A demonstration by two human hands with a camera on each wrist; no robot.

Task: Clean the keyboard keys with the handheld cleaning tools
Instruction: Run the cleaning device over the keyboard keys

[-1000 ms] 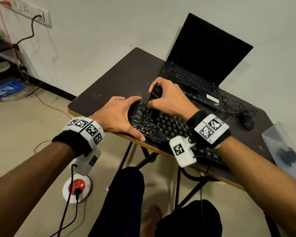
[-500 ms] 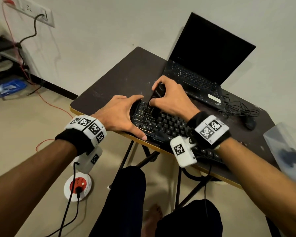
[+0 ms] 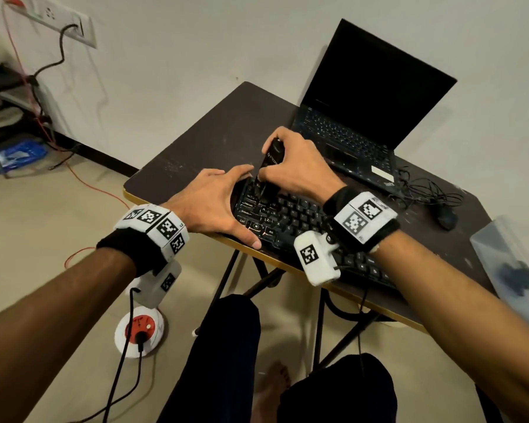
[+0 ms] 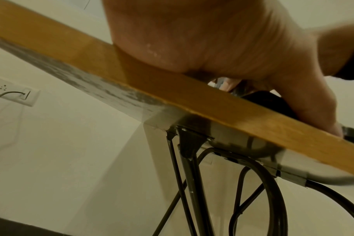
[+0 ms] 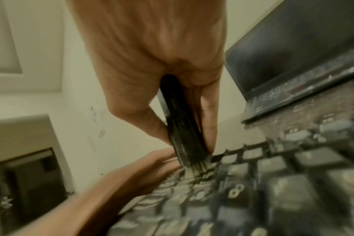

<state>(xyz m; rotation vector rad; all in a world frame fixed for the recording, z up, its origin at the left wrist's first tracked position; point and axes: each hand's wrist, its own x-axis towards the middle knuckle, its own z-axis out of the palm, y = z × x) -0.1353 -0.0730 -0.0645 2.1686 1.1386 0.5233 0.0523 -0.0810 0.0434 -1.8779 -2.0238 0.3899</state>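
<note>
The right hand (image 3: 297, 166) grips a black brush (image 3: 271, 169) near its lower end, thumb on one flat side and fingers wrapped round the other, so the short bristles point almost straight down into the keys. Held that low and that steep, I'd guess the tool gives firm control for working the tips into the gaps between keycaps. In the right wrist view the bristles (image 5: 194, 166) splay where they meet the top-left rows of the keyboard (image 3: 300, 221).

The left hand (image 3: 214, 203) lies spread over the keyboard's left end, fingers reaching along the far edge and thumb stretched along the near edge by the table rim. It clamps rather than clutches: the fingers are nearly straight and the palm presses down, most likely to stop the board sliding under the brushing. The left wrist view shows the heel of that hand (image 4: 192, 39) sitting on the table edge (image 4: 131, 83).

The keyboard is a black slab of matte plastic with raised, squarish caps and pale legends, lying at the front of the dark table (image 3: 196, 154). The tabletop is scuffed and speckled, with a yellow-brown edge band and thin black metal legs. The brush handle is smooth, glossy and flattened. Behind stands an open laptop (image 3: 364, 111) with a dark screen.
</note>
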